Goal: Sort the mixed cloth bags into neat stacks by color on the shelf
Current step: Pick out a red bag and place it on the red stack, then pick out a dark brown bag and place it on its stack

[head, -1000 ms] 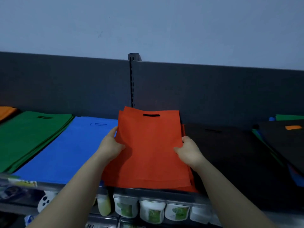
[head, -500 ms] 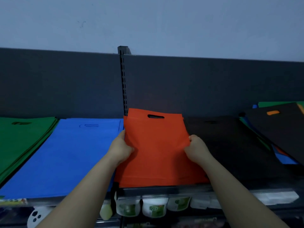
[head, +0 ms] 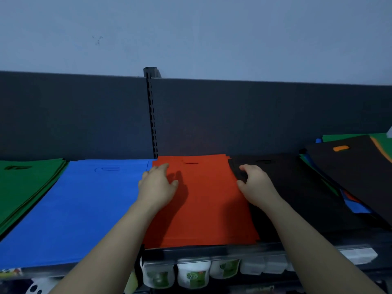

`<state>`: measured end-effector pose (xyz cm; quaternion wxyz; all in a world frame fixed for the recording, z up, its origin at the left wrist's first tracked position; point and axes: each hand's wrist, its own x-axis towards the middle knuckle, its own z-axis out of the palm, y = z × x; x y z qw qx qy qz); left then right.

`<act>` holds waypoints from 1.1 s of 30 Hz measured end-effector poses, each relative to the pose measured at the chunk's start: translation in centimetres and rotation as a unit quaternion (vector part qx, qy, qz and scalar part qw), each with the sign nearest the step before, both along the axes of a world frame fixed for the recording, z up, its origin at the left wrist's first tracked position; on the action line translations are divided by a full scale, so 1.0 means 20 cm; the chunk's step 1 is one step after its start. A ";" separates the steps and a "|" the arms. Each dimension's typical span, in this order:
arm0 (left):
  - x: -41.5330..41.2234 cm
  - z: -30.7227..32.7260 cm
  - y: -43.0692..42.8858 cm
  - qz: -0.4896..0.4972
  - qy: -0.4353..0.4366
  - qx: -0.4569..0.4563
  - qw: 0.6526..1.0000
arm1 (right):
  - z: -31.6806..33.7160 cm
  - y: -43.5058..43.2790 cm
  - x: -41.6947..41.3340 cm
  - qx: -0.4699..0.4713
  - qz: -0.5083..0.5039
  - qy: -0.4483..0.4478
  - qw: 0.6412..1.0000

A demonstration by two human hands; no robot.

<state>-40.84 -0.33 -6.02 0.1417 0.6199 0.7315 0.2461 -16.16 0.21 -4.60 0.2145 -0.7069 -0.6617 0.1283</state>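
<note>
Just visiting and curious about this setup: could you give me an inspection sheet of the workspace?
Surface: dark shelf, bags lying flat.
Job's things: green stack, blue stack, red stack, black stack side by side; mixed pile far right.
Clutter: nothing seen.
Grippers: left hand flat on red stack; right hand at black stack's edge, grip unclear.
Cables: nothing seen.
Surroundings: grey back panel, slotted upright, pale wall, white pouches below.
</note>
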 end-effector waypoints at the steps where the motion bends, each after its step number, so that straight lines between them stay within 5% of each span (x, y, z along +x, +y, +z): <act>1: 0.04 0.01 0.01 -0.007 0.016 0.012 1.000 | 0.01 0.00 0.03 0.005 -0.001 -0.005 1.000; 8: 0.41 0.10 0.04 -0.078 0.165 0.082 0.980 | 0.10 0.00 0.36 0.000 -0.045 -0.062 0.997; 17: 1.18 0.13 0.11 -0.186 0.155 0.107 0.964 | 0.20 0.02 1.15 -0.040 -0.128 -0.109 0.985; 25: 1.85 0.05 0.13 -0.261 0.033 0.034 0.964 | 0.16 -0.05 1.85 -0.102 -0.202 -0.138 0.964; 33: 2.19 -0.02 0.17 -0.210 -0.140 -0.042 0.967 | 0.08 -0.08 2.07 -0.117 -0.160 -0.110 0.974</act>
